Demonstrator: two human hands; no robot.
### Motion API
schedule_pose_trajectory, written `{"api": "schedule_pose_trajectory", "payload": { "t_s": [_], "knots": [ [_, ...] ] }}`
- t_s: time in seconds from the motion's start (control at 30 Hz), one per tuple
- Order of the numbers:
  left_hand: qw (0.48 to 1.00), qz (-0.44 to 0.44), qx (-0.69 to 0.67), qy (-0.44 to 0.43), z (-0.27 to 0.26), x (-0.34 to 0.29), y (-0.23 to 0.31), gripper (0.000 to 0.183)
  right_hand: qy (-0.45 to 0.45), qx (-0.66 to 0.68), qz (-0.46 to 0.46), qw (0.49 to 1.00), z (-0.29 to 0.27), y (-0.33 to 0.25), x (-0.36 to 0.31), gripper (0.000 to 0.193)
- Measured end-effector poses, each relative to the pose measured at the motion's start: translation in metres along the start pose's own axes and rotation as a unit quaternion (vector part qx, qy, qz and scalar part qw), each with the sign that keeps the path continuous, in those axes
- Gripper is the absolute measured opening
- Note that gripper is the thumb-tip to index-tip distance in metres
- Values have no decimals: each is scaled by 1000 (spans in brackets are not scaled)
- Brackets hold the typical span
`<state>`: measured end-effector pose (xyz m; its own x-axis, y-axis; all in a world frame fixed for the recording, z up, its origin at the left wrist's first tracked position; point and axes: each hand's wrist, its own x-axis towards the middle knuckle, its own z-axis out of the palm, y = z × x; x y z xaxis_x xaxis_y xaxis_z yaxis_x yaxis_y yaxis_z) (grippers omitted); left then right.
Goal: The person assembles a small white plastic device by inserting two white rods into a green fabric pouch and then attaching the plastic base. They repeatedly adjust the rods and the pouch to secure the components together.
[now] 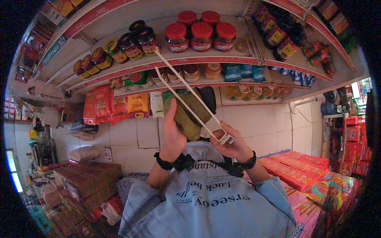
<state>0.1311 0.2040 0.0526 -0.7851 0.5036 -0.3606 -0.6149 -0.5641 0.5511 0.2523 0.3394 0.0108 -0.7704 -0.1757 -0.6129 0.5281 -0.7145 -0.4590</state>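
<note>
My right hand (234, 146) is closed round the bracket end of a white two-pronged wire shelf hook (189, 88). Its two long prongs slant up and to the left, with their tips in front of the shelf's red-striped edge. My left hand (173, 133) is raised beside the lower prong, fingers stretched out and holding nothing. Whether it touches the prong I cannot tell. Beyond the tips, dark-lidded jars (147, 39) and red-lidded jars (201, 35) stand on the upper shelf (158, 61). Olive-green cloth (190, 123) shows behind the hook.
Red packets (101, 105) hang below the shelf at left. More jars (191, 73) and blue packs (248, 72) fill the lower shelf. Brown cartons (85, 178) are stacked at lower left. Red boxes (293, 168) lie in rows at lower right, near my right elbow.
</note>
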Motion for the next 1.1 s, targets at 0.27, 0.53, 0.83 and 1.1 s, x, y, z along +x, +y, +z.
{"api": "schedule_pose_trajectory", "payload": {
  "t_s": [0.27,0.53,0.83,1.1],
  "knots": [
    [997,-51,-53,-17,2,-4,10,35,-25,-17,-2,1000,5,-9,-10,61],
    [999,-8,41,2,11,-5,11,33,-20,5,27,999,7,-9,-8,60],
    [999,-45,8,1,10,2,10,35,-109,44,59,991,-1,-10,3,59],
    [999,-30,20,23,5,8,6,35,-81,25,65,994,0,-10,8,58]
  ]
}}
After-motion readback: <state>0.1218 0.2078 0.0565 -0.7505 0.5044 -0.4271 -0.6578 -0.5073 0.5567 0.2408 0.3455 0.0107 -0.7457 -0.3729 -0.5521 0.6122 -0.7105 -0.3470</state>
